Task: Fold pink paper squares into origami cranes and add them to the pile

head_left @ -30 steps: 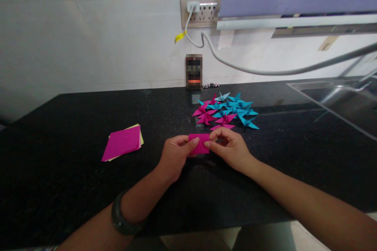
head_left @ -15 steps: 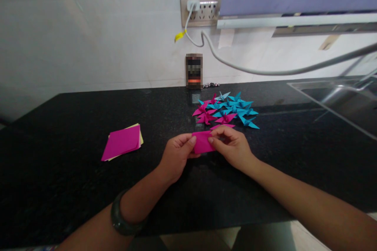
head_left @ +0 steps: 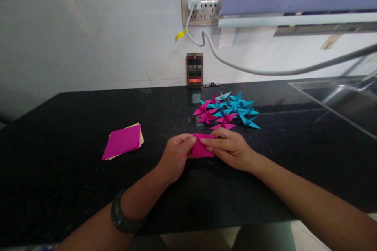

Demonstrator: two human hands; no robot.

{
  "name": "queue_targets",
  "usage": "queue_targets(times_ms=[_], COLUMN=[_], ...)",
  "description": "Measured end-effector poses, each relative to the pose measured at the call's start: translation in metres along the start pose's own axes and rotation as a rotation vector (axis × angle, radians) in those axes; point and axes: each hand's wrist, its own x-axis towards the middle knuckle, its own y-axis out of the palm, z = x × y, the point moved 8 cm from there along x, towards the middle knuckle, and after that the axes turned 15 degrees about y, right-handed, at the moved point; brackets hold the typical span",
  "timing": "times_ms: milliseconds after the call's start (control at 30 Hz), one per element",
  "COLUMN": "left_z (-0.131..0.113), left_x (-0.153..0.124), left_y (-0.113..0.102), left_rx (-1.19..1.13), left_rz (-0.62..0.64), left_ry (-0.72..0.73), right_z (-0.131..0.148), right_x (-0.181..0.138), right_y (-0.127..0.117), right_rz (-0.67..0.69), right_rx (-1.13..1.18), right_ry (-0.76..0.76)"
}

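Observation:
A small folded pink origami paper [head_left: 202,150] is held between my two hands above the dark countertop. My left hand [head_left: 177,155] pinches its left edge, thumb on top and fingers beneath. From the right, my right hand [head_left: 231,147] grips the paper, with fingertips laid across its upper face and the rest behind it. Just beyond my hands lie several folded paper cranes [head_left: 235,109], blue, pink and one pale. A stack of square paper sheets [head_left: 123,141], pink on top with yellow edges showing, rests to the left.
A phone-like upright object [head_left: 194,70], blurred out, leans on the wall beside a small beaded string [head_left: 211,84]. Behind runs a white cable [head_left: 253,71] from the wall socket [head_left: 203,10]. A metal sink [head_left: 341,102] is set into the countertop [head_left: 73,188] at right.
My right hand's fingers have shifted from pinching the paper's right edge to lying across its face. A fold line now shows on the paper's top. My left hand keeps its grip.

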Motion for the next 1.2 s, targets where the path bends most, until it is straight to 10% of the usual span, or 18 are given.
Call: queue_targets(times_ms=[567,767,900,1200], left_z=[0.004,0.002,-0.003,-0.001], left_x=[0.001,0.001,0.001,0.001], left_y=[-0.001,-0.002,-0.004,-0.008], left_rx=[0.049,0.145,0.215,0.258], left_rz=[0.003,0.024,0.004,-0.042], left_ry=[-0.019,0.028,0.068,0.059], right_z=[-0.003,-0.026,-0.044,-0.041], right_x=[0.002,0.002,-0.006,-0.004], right_y=[0.007,0.008,0.029,0.033], right_rz=[0.122,-0.052,0.069,0.182], right_rx=[0.029,0.243,0.456,0.501], right_ry=[0.133,0.521,0.754,0.771])
